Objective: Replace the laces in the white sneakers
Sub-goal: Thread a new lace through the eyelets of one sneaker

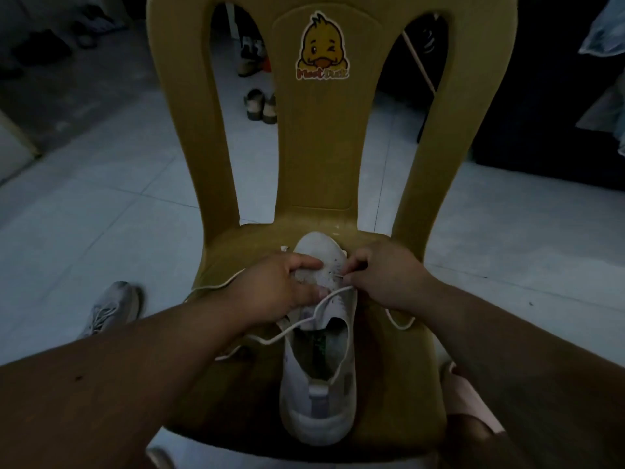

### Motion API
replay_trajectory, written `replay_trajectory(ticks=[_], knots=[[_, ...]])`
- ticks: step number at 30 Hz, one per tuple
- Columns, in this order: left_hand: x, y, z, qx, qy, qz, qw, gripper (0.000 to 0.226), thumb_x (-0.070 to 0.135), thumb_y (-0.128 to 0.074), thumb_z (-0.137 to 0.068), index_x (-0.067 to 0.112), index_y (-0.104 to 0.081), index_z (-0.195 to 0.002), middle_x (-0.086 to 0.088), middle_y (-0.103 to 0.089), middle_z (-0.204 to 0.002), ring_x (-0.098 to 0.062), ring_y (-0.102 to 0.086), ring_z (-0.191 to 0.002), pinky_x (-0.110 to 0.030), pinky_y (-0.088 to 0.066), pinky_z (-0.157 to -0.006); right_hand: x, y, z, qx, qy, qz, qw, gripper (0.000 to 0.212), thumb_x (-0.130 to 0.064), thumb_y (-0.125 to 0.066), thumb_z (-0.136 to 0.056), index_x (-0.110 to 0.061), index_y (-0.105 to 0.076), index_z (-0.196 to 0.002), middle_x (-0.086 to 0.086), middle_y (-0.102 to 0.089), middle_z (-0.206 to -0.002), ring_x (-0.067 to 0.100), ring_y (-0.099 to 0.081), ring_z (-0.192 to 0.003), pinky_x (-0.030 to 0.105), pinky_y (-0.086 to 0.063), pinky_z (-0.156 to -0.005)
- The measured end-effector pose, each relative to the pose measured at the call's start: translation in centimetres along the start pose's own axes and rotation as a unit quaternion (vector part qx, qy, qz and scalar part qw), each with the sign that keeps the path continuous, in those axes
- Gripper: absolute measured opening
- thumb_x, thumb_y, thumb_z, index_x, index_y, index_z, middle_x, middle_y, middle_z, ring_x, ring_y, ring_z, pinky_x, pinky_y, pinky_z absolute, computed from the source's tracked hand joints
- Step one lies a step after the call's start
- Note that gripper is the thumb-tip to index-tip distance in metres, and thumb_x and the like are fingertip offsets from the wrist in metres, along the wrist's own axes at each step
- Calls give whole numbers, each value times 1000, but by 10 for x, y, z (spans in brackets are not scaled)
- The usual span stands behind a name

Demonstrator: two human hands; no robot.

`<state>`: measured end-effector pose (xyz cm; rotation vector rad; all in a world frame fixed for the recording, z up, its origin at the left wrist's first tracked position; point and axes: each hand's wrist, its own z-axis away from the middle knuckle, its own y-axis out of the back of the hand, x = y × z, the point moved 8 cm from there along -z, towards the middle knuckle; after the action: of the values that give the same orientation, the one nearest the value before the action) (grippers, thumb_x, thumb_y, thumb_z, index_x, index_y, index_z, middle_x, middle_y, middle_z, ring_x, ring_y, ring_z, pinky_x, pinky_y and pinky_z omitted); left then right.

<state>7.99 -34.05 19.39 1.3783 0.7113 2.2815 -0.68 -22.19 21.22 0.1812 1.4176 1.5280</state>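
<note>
A white sneaker (318, 377) lies on the seat of a yellow plastic chair (236, 384), toe pointing away from me. My left hand (274, 289) grips the front of the sneaker from its left side, thumb over the toe area. My right hand (382, 275) pinches the white lace (294, 330) at an eyelet on the shoe's right side. The lace runs across the tongue and trails off to the left over the seat; another loop of it lies to the right of the shoe.
A second, greyish sneaker (111, 309) sits on the tiled floor left of the chair. Other shoes (260, 104) stand on the floor behind the chair back, which bears a duck sticker (323, 49). Dark furniture stands at the right.
</note>
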Motion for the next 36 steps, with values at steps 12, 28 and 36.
replay_trajectory(ticks=[12,28,36], knots=[[0,-1,-1,0,-7,5,1000,54,41,-71,-79,35,-53,-130,5,-45,-143,-11,-50,-119,-21,-40,-92,-18,6,0,25,0,89,996,17,-30,-64,-86,-20,-74,-94,-3,-68,-92,12,-61,-84,31,-55,-78],[2,-2,-2,-5,-10,10,1000,55,40,-72,-78,30,-55,-129,6,-49,-140,-7,-51,-116,-20,-39,-93,11,-10,1,22,-82,-201,976,9,-17,-67,-88,-21,-70,-81,-7,-65,-81,9,-60,-78,18,-46,-61],[7,-1,-3,9,-20,-13,1000,44,37,-69,-83,29,-59,-125,8,-55,-132,1,-49,-101,-13,-38,-74,16,-24,2,43,-104,-335,935,9,-15,-70,-84,-24,-70,-82,-7,-68,-89,7,-63,-86,18,-51,-71]])
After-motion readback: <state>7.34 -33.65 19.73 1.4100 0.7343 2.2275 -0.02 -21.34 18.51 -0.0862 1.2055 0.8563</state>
